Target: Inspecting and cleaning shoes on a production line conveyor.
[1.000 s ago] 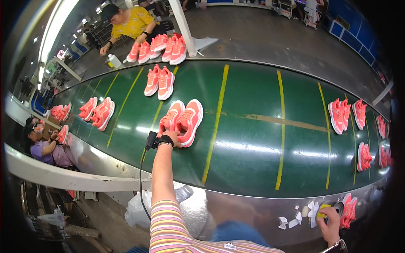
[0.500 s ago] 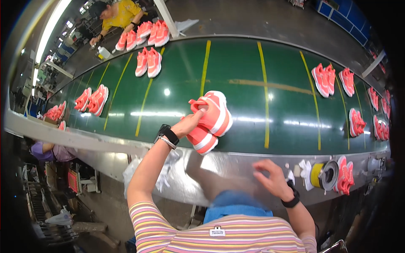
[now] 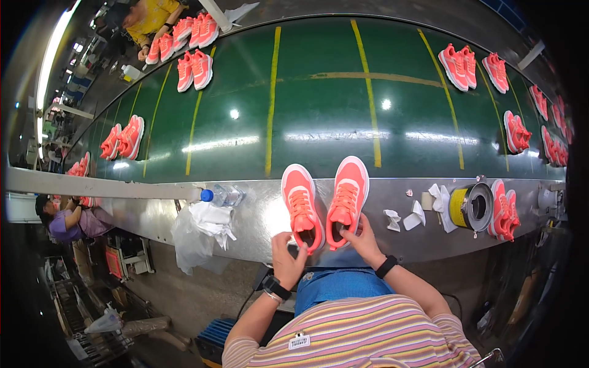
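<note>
Two coral sneakers with white soles rest side by side at the near metal ledge, toes pointing away from me toward the belt. My left hand (image 3: 287,262) is closed on the heel of the left sneaker (image 3: 299,199), thumb at the collar. At the heel of the right sneaker (image 3: 346,199), my right hand (image 3: 367,242) grips the collar with its thumb at the opening. Both shoes are upright with laces facing up. The fingertips on the outer sides are partly hidden.
A green belt (image 3: 319,116) with yellow cross lines carries several sneaker pairs. On the metal ledge (image 3: 392,190) stand a bottle (image 3: 230,196), white cloth (image 3: 211,221), paper scraps (image 3: 415,214), a yellow-sided tin (image 3: 471,207) and another sneaker pair (image 3: 503,210). A co-worker (image 3: 153,17) is across the belt.
The sneaker pair, held by my left hand over the belt before, now sits at the near ledge with the shoes apart and toes away. My right hand has come in and taken the right shoe.
</note>
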Available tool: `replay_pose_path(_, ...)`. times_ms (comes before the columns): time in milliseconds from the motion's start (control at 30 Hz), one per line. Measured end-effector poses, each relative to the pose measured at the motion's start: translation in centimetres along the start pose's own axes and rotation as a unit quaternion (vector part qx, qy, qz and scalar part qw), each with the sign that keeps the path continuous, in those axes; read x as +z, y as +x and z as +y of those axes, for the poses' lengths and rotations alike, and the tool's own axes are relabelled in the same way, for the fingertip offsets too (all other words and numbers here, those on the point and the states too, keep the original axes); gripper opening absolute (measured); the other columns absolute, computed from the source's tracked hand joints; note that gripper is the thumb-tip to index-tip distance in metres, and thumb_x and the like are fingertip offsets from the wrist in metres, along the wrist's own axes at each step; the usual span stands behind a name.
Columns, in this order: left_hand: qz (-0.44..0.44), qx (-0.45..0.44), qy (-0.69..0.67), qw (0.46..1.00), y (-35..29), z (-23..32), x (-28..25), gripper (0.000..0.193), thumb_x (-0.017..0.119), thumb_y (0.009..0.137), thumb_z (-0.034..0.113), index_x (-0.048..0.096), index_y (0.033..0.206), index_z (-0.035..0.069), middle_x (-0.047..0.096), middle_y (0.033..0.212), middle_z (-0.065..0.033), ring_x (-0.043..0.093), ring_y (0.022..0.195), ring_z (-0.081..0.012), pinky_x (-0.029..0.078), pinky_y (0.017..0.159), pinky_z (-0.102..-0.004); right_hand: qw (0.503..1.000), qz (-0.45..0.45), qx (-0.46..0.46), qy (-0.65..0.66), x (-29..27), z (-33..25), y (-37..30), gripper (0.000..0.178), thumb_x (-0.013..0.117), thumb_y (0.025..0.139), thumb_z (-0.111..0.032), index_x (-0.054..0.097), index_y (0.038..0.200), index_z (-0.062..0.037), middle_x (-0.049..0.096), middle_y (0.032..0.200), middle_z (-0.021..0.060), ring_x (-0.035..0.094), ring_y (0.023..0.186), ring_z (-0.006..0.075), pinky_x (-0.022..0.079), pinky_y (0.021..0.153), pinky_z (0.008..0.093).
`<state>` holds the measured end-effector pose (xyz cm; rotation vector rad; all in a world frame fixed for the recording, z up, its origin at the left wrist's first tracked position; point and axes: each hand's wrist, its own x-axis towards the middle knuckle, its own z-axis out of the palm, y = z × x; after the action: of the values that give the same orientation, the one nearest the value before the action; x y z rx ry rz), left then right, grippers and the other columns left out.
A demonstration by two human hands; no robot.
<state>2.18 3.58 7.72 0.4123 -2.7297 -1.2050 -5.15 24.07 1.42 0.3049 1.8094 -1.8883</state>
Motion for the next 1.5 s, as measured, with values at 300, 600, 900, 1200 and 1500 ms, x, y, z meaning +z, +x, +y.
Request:
replay_pose_path(300,-0.169,-0.302,-0.522,0.780,5.5,-8.0,2.3,0.040,0.058,0.090,0.008,0.047,0.129,0.004,0.058,0.120,-0.0072,0.058,0.105,-0.0185,0.049,0.089,-0.0344,0.990,-0.086,0.054,0.095,-1.5,-1.7,0.3,0.056,0.056,0.079,0.001,0.041,0.133,-0.0026,0.055,0.117,0.0052,0.053,0.108,0.0146,0.042,0.095,0.0298)
replay_pose_path(600,-0.225,-0.260,-0.594,0.728,4.1,-7.8,0.4,0.043,0.060,0.091,0.016,0.045,0.130,0.006,0.054,0.123,-0.0059,0.054,0.110,-0.0165,0.046,0.095,-0.0315,0.975,-0.141,0.090,0.145,-4.4,-0.9,-1.4,0.039,0.064,0.086,-0.012,0.052,0.123,-0.0038,0.057,0.117,0.0051,0.056,0.102,0.0133,0.047,0.088,0.0301)
replay_pose_path(900,-0.209,-0.123,-0.443,0.863,5.2,-7.2,-2.2,0.065,0.069,0.079,0.008,0.041,0.138,0.006,0.051,0.126,-0.0065,0.050,0.115,-0.0184,0.039,0.100,-0.0323,0.988,-0.134,-0.080,-0.011,-5.2,-3.1,-2.1,0.062,0.066,0.085,-0.021,0.040,0.139,-0.0050,0.053,0.125,0.0080,0.049,0.116,0.0167,0.040,0.098,0.0313)
replay_pose_path(1200,-0.040,0.098,0.042,0.994,5.7,-5.0,-4.6,0.087,0.073,0.057,0.011,0.039,0.137,0.003,0.044,0.126,-0.0192,0.041,0.114,-0.0376,0.033,0.100,-0.0452,0.906,0.082,-0.226,-0.349,-2.6,-4.9,-3.1,0.081,0.072,0.067,-0.012,0.036,0.140,-0.0042,0.046,0.119,0.0190,0.046,0.109,0.0356,0.037,0.097,0.0427)
replay_pose_path(1500,-0.121,0.031,0.116,0.985,5.5,-4.6,-2.3,0.106,0.083,0.061,0.033,0.024,0.142,-0.004,0.045,0.120,-0.0260,0.044,0.111,-0.0392,0.034,0.099,-0.0455,0.849,0.027,-0.161,-0.502,1.2,-4.4,-2.0,0.097,0.082,0.063,-0.035,0.034,0.137,0.0032,0.041,0.118,0.0207,0.044,0.109,0.0358,0.035,0.095,0.0433)
